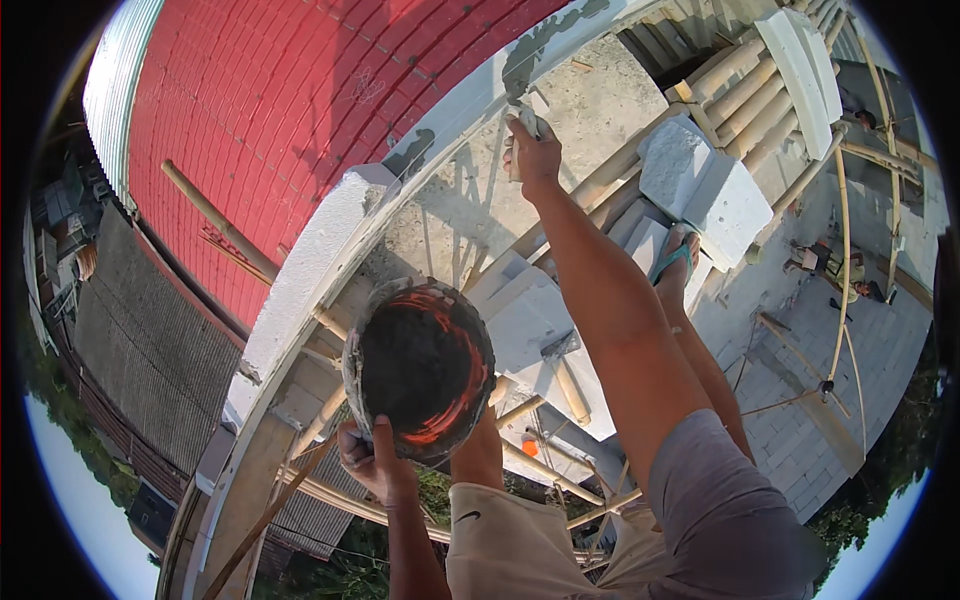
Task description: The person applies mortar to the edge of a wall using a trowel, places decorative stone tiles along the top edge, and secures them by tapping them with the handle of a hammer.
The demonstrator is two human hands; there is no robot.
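My left hand (372, 462) grips the rim of a round, mortar-crusted bucket (410, 360), orange inside, with dark grey mortar in it. Further forward, my right hand (532, 155) is closed on a pale grey, mortar-smeared tool (528, 115), its exact shape partly hidden by my fingers. It is beside a white wall top (548, 35) that has dark patches of wet mortar. Large white lightweight blocks lie around me, one along the wall (305, 270) and others (700, 190) beside my sandalled right foot (680, 250).
Red roof tiles (250, 90) slope beyond the wall. Bamboo poles (740, 95) form scaffolding around and under me, with gaps showing the drop. A corrugated roof (140, 320) lies lower left. A person (850, 285) is on the paved ground far below right.
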